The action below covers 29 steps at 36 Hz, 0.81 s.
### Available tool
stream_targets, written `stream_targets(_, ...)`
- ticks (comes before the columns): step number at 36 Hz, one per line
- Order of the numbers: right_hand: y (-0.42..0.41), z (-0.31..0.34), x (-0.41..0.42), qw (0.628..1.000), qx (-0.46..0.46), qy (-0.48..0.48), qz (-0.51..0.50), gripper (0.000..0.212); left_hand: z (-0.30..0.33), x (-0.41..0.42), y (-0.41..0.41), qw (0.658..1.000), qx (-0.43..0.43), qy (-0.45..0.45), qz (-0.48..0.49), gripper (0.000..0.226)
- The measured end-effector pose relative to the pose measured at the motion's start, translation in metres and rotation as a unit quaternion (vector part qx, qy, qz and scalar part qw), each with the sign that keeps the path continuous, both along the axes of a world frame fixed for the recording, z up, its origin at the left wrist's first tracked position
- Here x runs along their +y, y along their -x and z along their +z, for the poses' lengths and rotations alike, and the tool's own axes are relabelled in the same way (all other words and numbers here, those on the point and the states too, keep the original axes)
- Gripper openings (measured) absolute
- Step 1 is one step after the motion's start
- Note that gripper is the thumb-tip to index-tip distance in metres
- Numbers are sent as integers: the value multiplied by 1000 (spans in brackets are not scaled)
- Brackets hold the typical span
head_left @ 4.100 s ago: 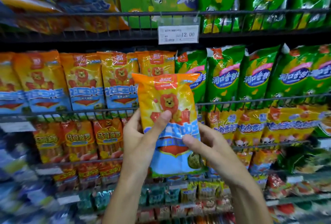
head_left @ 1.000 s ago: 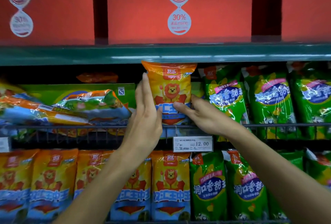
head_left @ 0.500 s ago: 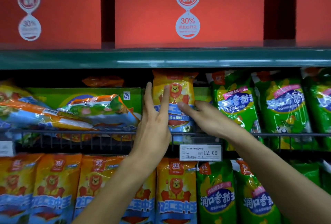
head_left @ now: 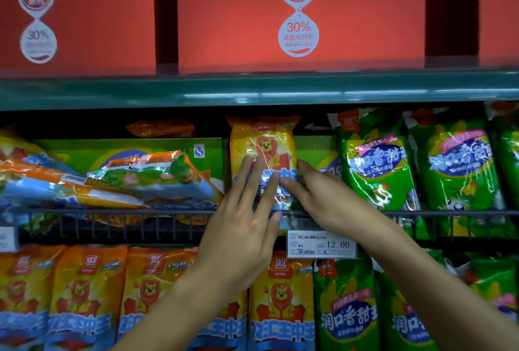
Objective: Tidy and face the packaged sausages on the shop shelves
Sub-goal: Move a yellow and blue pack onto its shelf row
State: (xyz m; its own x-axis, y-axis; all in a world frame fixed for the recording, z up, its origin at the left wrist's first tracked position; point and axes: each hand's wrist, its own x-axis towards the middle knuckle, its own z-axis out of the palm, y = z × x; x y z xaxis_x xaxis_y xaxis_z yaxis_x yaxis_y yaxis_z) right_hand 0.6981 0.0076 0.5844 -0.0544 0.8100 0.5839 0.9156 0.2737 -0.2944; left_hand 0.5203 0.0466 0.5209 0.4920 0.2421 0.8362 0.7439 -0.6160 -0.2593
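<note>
Both forearms are being raised forward and upward, bare, from the lower edge of the view. The left hand point(head_left: 241, 227) is being held flat, back toward the camera, its fingers point(head_left: 247, 176) straight and spread. The right hand point(head_left: 323, 199) is being stretched inward, fingers extended, their tips lying beside the left fingertips.

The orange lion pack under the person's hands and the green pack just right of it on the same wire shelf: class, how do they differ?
The orange lion pack is orange-yellow with a lion picture; the green pack is green with a blue label. Both hands, left hand and right hand, touch the orange lion pack with fairly straight fingers; the green pack is untouched. Both stand upright behind the wire rail, facing forward.
</note>
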Motion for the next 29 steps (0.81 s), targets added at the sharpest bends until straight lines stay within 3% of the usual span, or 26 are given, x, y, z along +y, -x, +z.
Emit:
stream_targets(5, 4, -1, -5, 998, -47, 14, -47, 56, 0, 1, 3, 1000, 17, 6, 2, 62)
stream_targets(8, 1, -11, -21, 994, -53, -67, -70, 70, -2, -1, 6, 1000, 14, 18, -8, 61)
stream_targets(10, 2, -22, -28, 987, -70, -146, -21, 69, -3, -2, 7, 1000, 20, 9, -2, 61)
stream_targets(15, 1, -44, -22, 975, -148, -167, -23, 71, -3, 0, 9, 999, 35, 22, -1, 65)
stream_targets(24, -5, -46, -24, 974, -118, -195, 2, 69, 1, -17, 34, 992, 70, 90, -43, 59)
stream_targets(29, 0, -50, -30, 965, -54, -245, 79, 54, -20, -34, 76, 996, 24, 32, -76, 40)
